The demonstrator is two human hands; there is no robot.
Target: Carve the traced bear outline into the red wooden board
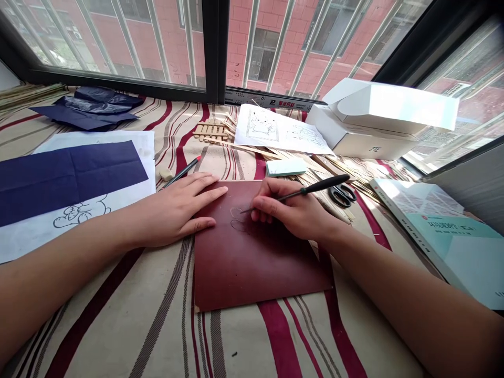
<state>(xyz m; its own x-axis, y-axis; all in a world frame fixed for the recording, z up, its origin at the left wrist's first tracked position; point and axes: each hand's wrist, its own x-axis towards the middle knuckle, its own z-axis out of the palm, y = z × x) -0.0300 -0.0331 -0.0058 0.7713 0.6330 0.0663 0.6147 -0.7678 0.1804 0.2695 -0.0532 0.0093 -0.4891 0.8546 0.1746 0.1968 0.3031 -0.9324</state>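
Observation:
A dark red-brown board lies on the striped cloth in front of me, with small looping outlines marked near its upper middle. My right hand pinches a slim, pen-like tool with a thick black handle and a thin dark shaft. Its tip meets the board by the outlines; whether it writes or scratches I cannot tell. Flat across the board's upper left edge rests my left hand, fingers stretched out. Just beyond that hand lie a dark pen with a red end and a pale eraser-like lump.
Dark blue carbon-like paper covers a white sheet with a drawing at left. Farther back are wooden strips, printed line drawings, a pale green block and a white box. Black scissors and a book lie at right.

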